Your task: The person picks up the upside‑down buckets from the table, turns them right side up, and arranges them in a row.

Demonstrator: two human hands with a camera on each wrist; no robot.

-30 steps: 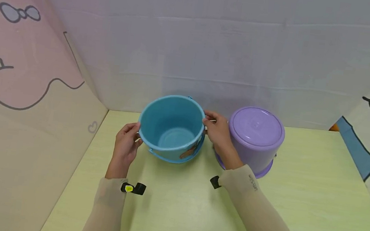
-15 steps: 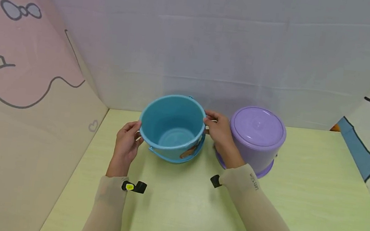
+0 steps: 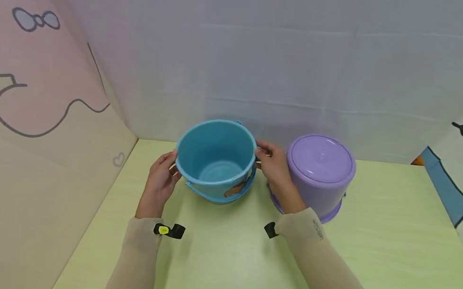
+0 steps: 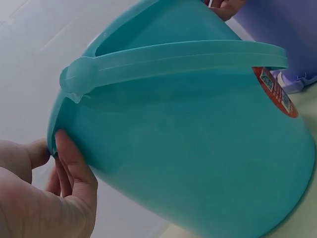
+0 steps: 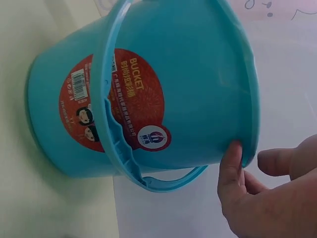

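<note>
Left hand point(image 3: 161, 177), right hand point(image 3: 273, 163), both holding blue bucket point(image 3: 215, 164), purple bucket point(image 3: 320, 173), perhaps upturned

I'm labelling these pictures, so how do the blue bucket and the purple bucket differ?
The blue bucket has its open mouth facing up; the purple bucket shows a closed round face on top and seems upside down. The left hand and right hand grip the blue bucket's rim; neither grips the purple bucket. Both are round.

The head view looks forward and down; both wrist views, nearer, share the round turquoise plastic bucket point(image 4: 168, 134).
</note>
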